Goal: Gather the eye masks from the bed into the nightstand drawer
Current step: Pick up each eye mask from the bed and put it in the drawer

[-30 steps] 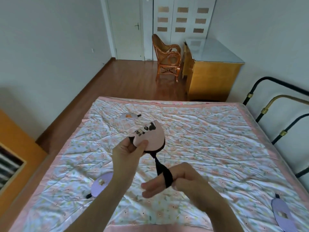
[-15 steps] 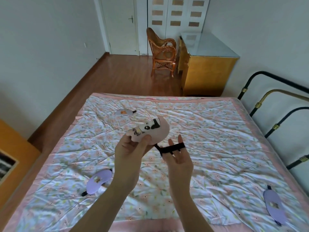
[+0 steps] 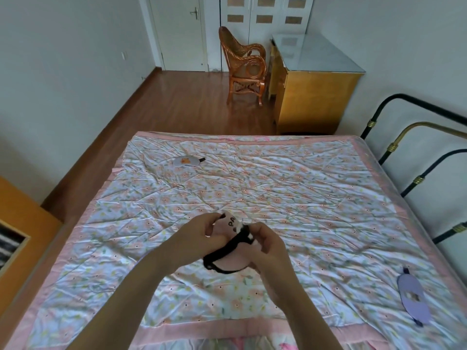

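I see a grey mask (image 3: 185, 161) lying far across the bed (image 3: 290, 188) and a purple mask (image 3: 414, 300) near its right edge; a chair (image 3: 243, 66) and cabinet (image 3: 313, 94) stand beyond. My forearms cover the near left quilt, so I cannot tell what lies there. My left hand (image 3: 202, 232) and right hand (image 3: 267, 242) both grip the pink mask (image 3: 231, 258) above the bed. Half a second ago the right fingers were spread under the strap; now they curl round it, and the mask sits lower.

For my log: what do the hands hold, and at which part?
Both hands, left and right, hold the pink eye mask by its opposite ends.
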